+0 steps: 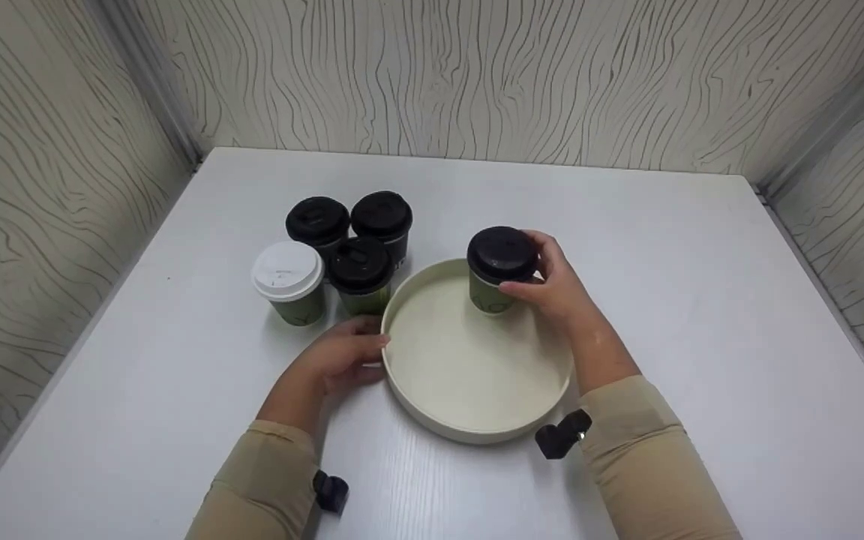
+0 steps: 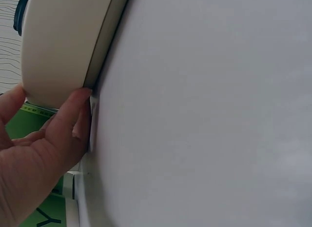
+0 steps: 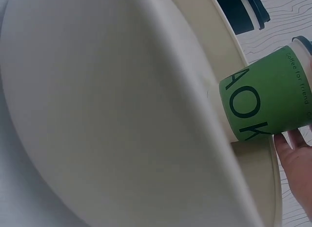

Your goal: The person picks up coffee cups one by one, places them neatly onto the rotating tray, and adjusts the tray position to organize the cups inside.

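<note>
**A:** Right hand (image 1: 552, 289) is on a green paper cup with a black lid (image 1: 500, 270), fingers and thumb curled around the lid's edge from the side. The cup stands upright inside the round cream tray (image 1: 402, 379), at the far part of it, close to the rim.

**B:** From the right wrist you see the green cup wall with dark lettering, a fingertip (image 3: 292, 149) against it, and the base sits on the tray floor.

**A:** Left hand (image 1: 342, 360) sits at the tray's left rim. Fingers laid against the outer wall, thumb on the near side, lightly bent, more a brace than a clamp.

**B:** Left wrist view agrees: fingertips (image 2: 73, 102) touch the tray's cream wall right where it meets the white table (image 1: 702, 315).

**A:** Behind that hand, just beside the tray, four more cups stand bunched together: three with black lids (image 1: 363, 264), and one white-lidded cup (image 1: 288, 271) on the left end.

**B:** All upright, touching or nearly so.
</note>
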Demonstrator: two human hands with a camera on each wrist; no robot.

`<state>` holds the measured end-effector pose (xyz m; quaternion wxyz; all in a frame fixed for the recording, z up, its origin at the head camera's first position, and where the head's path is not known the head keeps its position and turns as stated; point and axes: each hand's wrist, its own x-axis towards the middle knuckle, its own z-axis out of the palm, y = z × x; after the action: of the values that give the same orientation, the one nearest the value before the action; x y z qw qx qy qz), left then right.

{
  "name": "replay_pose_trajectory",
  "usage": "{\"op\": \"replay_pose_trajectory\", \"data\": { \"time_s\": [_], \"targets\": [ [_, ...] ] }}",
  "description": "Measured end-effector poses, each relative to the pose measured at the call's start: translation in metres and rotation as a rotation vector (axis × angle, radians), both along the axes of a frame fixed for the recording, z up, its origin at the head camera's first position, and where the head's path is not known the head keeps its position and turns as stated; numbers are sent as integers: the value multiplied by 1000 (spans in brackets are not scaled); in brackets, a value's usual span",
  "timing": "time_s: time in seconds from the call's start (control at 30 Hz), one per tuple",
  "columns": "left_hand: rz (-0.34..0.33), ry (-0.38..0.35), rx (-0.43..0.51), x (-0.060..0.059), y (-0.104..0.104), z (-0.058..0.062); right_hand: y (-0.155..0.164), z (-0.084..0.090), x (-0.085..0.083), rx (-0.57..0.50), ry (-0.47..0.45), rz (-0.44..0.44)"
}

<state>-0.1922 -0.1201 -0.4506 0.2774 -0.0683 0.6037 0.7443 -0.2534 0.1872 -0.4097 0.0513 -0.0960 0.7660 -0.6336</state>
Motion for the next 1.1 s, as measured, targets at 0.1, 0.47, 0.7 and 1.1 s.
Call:
{"op": "replay_pose_trajectory", "data": {
  "time_s": [0.1,0.47,0.7,1.1],
  "targets": [
    [1,-7,3,0,0,1,1,-1,-1,7,8,5],
    [8,-7,9,0,0,-1,-1,19,9,39,-59,27],
    [11,1,5,0,0,-1,3,21,10,47,-47,40],
    [13,15,-18,-1,1,-2,32,19,6,51,-6,6]
  ]
}}
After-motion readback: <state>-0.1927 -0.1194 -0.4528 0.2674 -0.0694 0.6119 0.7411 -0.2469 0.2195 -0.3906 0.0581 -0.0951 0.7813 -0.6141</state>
